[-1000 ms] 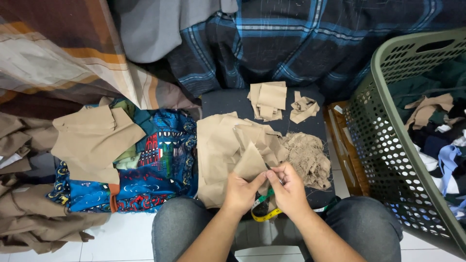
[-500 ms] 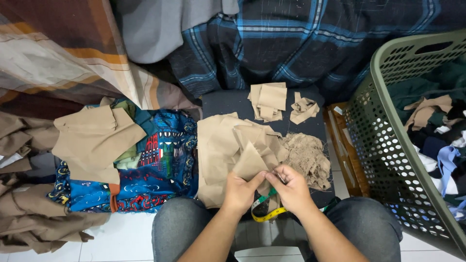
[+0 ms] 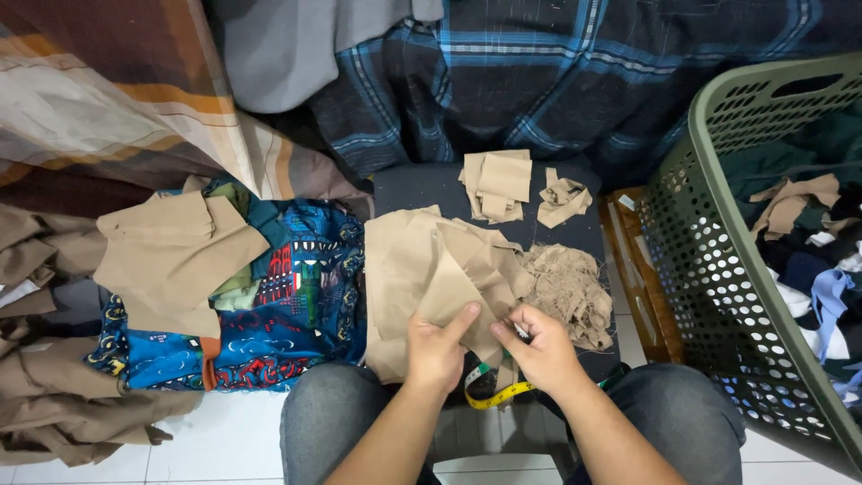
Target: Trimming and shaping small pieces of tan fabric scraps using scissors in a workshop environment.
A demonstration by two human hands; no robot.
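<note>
My left hand [image 3: 437, 350] holds a tan piece of cut cloth [image 3: 449, 283] by its lower edge, thumb on top. My right hand [image 3: 539, 346] pinches the same piece at its right lower edge, fingers curled. The piece lies over a bigger pile of tan fabric [image 3: 404, 269] on a dark cushion [image 3: 422, 184]. A yellow and green measuring tape [image 3: 494, 395] hangs between my knees under the hands. A frayed wad of tan threads and scraps [image 3: 570, 287] lies just right of the pile.
A stack of small tan squares [image 3: 498, 184] and a crumpled scrap [image 3: 564, 199] sit farther back. A blue patterned cloth [image 3: 287, 305] with tan fabric [image 3: 171, 256] on it lies left. A green laundry basket [image 3: 718, 269] with clothes stands right. Plaid and striped cloths hang behind.
Both hands have shifted slightly on the tan piece; my right hand has drawn a little away from the left along its edge. Everything else stays put.
</note>
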